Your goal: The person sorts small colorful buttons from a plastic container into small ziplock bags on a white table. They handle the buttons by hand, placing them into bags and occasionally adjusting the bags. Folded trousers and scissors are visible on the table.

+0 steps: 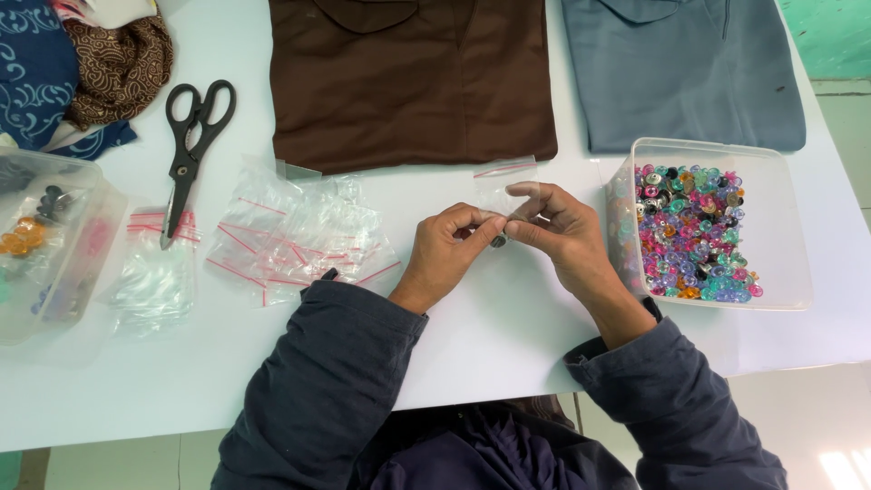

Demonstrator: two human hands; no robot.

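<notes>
My left hand [446, 252] and my right hand [555, 229] meet over the white table [508, 345], both pinching a small clear zip bag [502, 184] with a red strip along its top. A small dark bead shows between my fingertips at the bag's lower edge. A pile of the same clear bags [295, 231] lies just left of my left hand. A clear plastic box of many-coloured beads [699, 231] stands just right of my right hand.
Black scissors [192, 136] lie at the upper left, above a smaller bag pile [156, 268]. Another clear box [41, 240] with beads stands at the left edge. A folded brown shirt [408, 82], a blue-grey shirt [689, 73] and patterned cloths [82, 63] lie along the far side.
</notes>
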